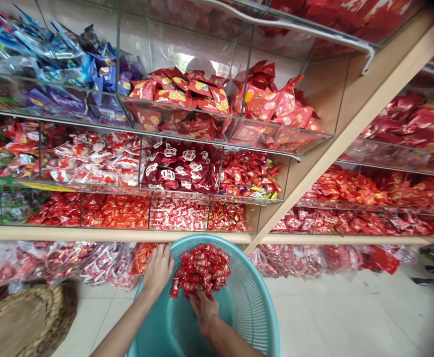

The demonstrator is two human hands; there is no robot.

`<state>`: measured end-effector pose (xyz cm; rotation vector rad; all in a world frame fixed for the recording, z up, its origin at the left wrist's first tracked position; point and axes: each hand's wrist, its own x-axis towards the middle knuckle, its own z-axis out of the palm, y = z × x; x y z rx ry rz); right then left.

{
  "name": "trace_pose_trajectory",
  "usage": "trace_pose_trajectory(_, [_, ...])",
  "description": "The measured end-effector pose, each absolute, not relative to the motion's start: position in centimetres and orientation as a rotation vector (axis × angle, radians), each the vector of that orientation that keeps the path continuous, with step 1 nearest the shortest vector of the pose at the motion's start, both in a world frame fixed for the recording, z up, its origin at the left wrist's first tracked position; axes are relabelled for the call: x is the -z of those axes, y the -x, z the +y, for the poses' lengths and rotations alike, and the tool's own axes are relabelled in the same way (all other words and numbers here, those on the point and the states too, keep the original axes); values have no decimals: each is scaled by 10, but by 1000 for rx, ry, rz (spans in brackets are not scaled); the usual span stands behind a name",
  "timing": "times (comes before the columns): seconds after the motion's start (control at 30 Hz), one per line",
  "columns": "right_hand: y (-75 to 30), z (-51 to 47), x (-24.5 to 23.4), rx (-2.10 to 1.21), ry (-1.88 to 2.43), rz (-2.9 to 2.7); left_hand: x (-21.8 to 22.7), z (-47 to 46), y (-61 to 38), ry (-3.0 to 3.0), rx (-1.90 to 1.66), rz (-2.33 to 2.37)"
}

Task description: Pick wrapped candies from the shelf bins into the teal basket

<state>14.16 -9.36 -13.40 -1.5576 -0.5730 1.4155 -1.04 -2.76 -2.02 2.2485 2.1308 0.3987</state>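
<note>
1. Shelves (pixel 127 235) stretch across the view before me, their clear bins heaped with small packets, mostly red. On the upper tier I see blue packets (pixel 53 52) at the left, then red packets with orange fruit prints (pixel 194 94). Dark red packets (pixel 181 168) fill a bin on the tier beneath.
2. To the right, a slanting wooden upright (pixel 345 131) divides these bins from more red goods. Up high runs a white tube (pixel 294 22).
3. Below the lowest shelf edge, filled plastic bags (pixel 107 263) lie in a row by the pale tiled floor (pixel 346 317). At lower left sits a round woven basket (pixel 51 307).
4. Directly in front of me is a blue-green plastic basket (pixel 267 302) with slotted walls. Red wrapped pieces (pixel 205 265) are piled inside it, toward the far side.
5. My left hand (pixel 158 271) lies at the basket's left rim, fingers close together; whether they grip it, I cannot tell.
6. My right hand (pixel 206 311) reaches into the basket, its fingers at the near edge of the pile. Pieces partly hide the fingertips, so I cannot tell how tightly they close.
</note>
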Motion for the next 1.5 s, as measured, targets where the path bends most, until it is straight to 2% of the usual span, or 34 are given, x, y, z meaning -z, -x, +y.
trace_pose_trajectory(0.13, [-139, -106, 133, -1529, 1620, -375, 20, -28, 11, -2256, -390, 2115])
trace_pose_trajectory(0.33, [-139, -103, 106, -1168, 1486, -1129, 20, -27, 10, -2268, -388, 2121])
trace_pose_trajectory(0.47, [-148, -89, 91, -1070, 1483, -1370, 18, -28, 9, -2251, -373, 2109])
trace_pose_trajectory(0.6, [-154, -78, 92, -1208, 1521, -1353, 19, -27, 10, -2261, -393, 2110])
trace_pose_trajectory(0.87, [-150, -68, 75, -1550, 1482, -931, 21, -28, 11, -2260, -389, 2127])
trace_pose_trajectory(1.0, [-148, -68, 72, -1417, 1486, -800, 21, -27, 11, -2279, -383, 2132])
trace_pose_trajectory(1.2, [-156, -74, 74, -1260, 1464, -988, 19, -27, 10, -2274, -374, 2125])
trace_pose_trajectory(1.4, [-169, -76, 51, -905, 1744, -1508, 18, -29, 10, -2269, -383, 2116])
trace_pose_trajectory(1.5, [-167, -78, 44, -929, 1713, -1859, 19, -28, 10, -2265, -390, 2117])
